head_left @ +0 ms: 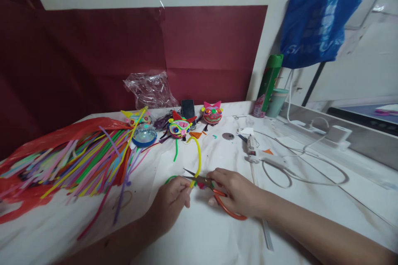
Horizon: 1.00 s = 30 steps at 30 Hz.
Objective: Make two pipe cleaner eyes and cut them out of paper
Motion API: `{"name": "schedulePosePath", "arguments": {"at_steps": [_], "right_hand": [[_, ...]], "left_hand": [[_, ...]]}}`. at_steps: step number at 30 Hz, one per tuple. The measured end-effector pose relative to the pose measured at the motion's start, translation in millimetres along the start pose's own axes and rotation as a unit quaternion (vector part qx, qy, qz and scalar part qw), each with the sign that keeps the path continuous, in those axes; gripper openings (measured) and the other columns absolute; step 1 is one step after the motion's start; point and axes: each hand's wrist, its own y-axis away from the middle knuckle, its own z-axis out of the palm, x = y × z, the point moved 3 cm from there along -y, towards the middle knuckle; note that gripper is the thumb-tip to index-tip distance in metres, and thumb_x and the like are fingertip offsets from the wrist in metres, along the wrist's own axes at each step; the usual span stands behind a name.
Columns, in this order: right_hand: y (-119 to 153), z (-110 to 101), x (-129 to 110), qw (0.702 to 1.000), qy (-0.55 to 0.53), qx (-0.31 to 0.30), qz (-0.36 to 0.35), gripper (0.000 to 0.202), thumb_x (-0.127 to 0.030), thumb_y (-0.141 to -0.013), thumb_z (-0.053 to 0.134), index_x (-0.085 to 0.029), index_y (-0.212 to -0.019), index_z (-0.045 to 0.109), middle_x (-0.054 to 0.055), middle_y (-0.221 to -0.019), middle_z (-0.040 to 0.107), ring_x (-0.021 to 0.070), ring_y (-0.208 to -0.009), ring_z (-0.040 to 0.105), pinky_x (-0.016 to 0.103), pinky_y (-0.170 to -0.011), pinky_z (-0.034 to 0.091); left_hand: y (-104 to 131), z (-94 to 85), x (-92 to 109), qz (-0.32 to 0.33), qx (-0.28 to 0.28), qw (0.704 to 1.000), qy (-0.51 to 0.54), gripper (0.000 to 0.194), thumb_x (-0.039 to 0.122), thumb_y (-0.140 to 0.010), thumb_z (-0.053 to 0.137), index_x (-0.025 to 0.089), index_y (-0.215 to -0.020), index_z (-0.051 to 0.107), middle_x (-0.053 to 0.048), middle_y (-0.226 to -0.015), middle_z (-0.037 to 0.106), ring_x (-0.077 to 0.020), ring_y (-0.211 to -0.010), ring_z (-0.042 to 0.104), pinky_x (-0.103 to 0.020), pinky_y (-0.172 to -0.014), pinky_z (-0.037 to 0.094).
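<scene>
My right hand grips the orange-handled scissors, whose dark blades point left and stand apart. A bent yellow pipe cleaner crosses between the blades and curls upward. Its lower end is pinched in the fingers of my left hand. A bit of green pipe cleaner shows just behind that hand. Something pink and green lies partly hidden behind the blades. Beyond the hands, a short green pipe cleaner lies on the white table.
Loose pipe cleaners spread over a red plastic bag at left. Colourful animal-faced ornaments, a blue-rimmed round dish and a phone stand at the back. At right, a glue gun lies among white cables.
</scene>
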Motion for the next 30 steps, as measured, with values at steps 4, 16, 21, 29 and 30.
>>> {"name": "schedulePosePath", "arguments": {"at_steps": [4, 16, 21, 29, 30], "right_hand": [[1.3, 1.4, -0.7, 1.000, -0.010, -0.003, 0.009, 0.031, -0.040, -0.083, 0.061, -0.014, -0.100, 0.059, 0.007, -0.085, 0.062, 0.0162, -0.068, 0.056, 0.025, -0.061, 0.043], [2.7, 2.1, -2.9, 1.000, 0.020, -0.018, 0.014, 0.024, -0.036, -0.089, 0.050, -0.016, -0.096, 0.061, 0.005, -0.073, 0.066, 0.0143, -0.058, 0.056, 0.022, -0.055, 0.037], [-3.2, -3.9, 11.1, 0.995, 0.069, 0.022, 0.067, 0.024, -0.033, -0.091, 0.043, -0.017, -0.092, 0.061, 0.005, -0.069, 0.067, 0.0142, -0.054, 0.057, 0.023, -0.052, 0.033], [-10.0, -27.4, 96.1, 0.932, 0.222, 0.103, 0.269, 0.022, -0.028, -0.087, 0.049, -0.017, -0.102, 0.061, 0.011, -0.089, 0.070, 0.0224, -0.071, 0.065, 0.026, -0.054, 0.031], [-10.6, -25.9, 102.7, 0.934, 0.217, 0.101, 0.265, 0.021, -0.026, -0.086, 0.051, -0.017, -0.100, 0.062, 0.011, -0.089, 0.070, 0.0222, -0.071, 0.064, 0.026, -0.054, 0.031]], "left_hand": [[-0.8, -0.7, 0.7, 0.008, -0.006, 1.000, -0.019, 0.019, 0.033, -0.084, 0.047, 0.021, -0.073, 0.056, 0.001, -0.056, 0.057, -0.0151, -0.056, 0.054, -0.027, -0.058, 0.042], [-0.2, -1.0, -1.4, -0.008, -0.002, 1.000, -0.025, 0.019, 0.035, -0.081, 0.046, 0.021, -0.072, 0.054, 0.002, -0.056, 0.054, -0.0147, -0.055, 0.052, -0.026, -0.058, 0.040], [-5.0, -4.0, -6.6, -0.046, 0.016, 0.999, -0.016, 0.021, 0.037, -0.081, 0.045, 0.021, -0.070, 0.052, 0.004, -0.055, 0.050, -0.0144, -0.056, 0.049, -0.027, -0.059, 0.037], [-8.1, -7.3, -11.0, -0.061, 0.044, 0.997, -0.010, 0.026, 0.042, -0.081, 0.046, 0.021, -0.067, 0.051, 0.002, -0.063, 0.053, -0.0150, -0.063, 0.049, -0.027, -0.062, 0.035], [-8.3, -6.9, -11.3, -0.063, 0.043, 0.997, -0.004, 0.026, 0.042, -0.081, 0.046, 0.020, -0.067, 0.051, 0.002, -0.063, 0.053, -0.0148, -0.062, 0.048, -0.027, -0.061, 0.035]]}}
